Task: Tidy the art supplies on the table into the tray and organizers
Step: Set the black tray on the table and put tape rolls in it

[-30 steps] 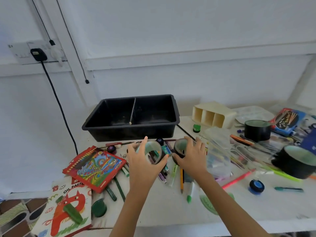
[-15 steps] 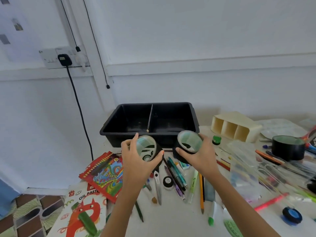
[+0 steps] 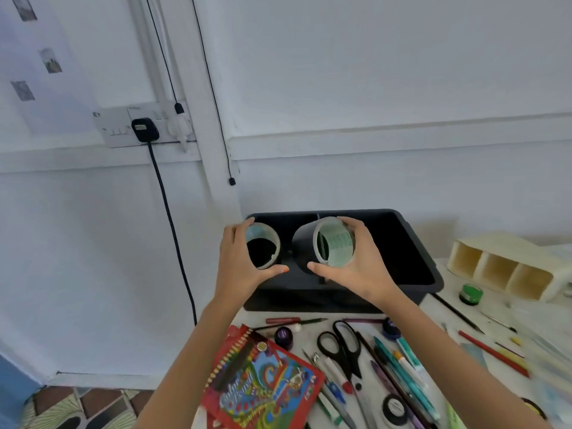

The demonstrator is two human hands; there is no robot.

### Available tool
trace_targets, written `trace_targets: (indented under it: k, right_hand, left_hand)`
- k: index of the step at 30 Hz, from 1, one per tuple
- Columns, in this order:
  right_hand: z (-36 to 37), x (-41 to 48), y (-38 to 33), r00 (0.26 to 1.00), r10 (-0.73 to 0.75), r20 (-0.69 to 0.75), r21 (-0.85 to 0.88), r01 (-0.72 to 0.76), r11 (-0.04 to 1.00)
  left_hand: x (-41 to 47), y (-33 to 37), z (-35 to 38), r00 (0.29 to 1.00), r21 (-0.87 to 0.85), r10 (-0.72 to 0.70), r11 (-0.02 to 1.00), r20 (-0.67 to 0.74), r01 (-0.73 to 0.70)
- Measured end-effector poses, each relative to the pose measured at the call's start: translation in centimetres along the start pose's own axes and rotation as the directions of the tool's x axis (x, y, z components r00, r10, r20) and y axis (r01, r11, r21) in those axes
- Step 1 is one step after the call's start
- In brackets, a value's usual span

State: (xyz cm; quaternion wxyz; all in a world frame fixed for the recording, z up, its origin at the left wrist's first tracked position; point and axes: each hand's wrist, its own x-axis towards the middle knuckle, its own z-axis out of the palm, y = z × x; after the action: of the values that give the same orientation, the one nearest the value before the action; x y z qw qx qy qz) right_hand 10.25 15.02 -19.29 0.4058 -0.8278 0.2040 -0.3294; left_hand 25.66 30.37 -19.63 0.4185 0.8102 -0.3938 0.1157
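My left hand [image 3: 236, 269] grips a pale tape roll [image 3: 263, 246] by its rim, over the left compartment of the black divided tray [image 3: 425, 267]. My right hand [image 3: 360, 267] holds a wide black tape roll [image 3: 322, 246] with a pale green core, over the tray's middle divider. Both rolls are tilted with their holes facing me. On the table in front lie black-handled scissors [image 3: 343, 345], several pens and pencils [image 3: 399, 366] and a red colour-pencil box [image 3: 260, 379].
A cream three-slot organizer [image 3: 507, 267] lies on its side right of the tray, with a small green pot [image 3: 470, 294] before it. A red pencil [image 3: 492, 352] lies at the right. The table's left edge runs beside the tray; a black cable [image 3: 173, 230] hangs on the wall.
Both hands lifted the two tape rolls from the table and carried them forward over the black tray. The view tilted upward and shifted left.
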Motion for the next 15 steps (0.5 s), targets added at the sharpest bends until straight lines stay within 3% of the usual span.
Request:
trace_targets:
  k: [6,15]
  right_hand:
    - [2.9,4.9,1.5,0.99,-0.042,0.135,-0.057,0.05,0.997]
    - [6.0,11.2,5.5,0.957,0.026,0.29,-0.314,0.069,0.947]
  left_hand:
    - [4.8,-5.5,2.0,0.973,-0.078,0.13,0.99,0.193,-0.117]
    - [9.5,-10.4,5.5,0.94,0.083,0.118,0.985,0.319,-0.152]
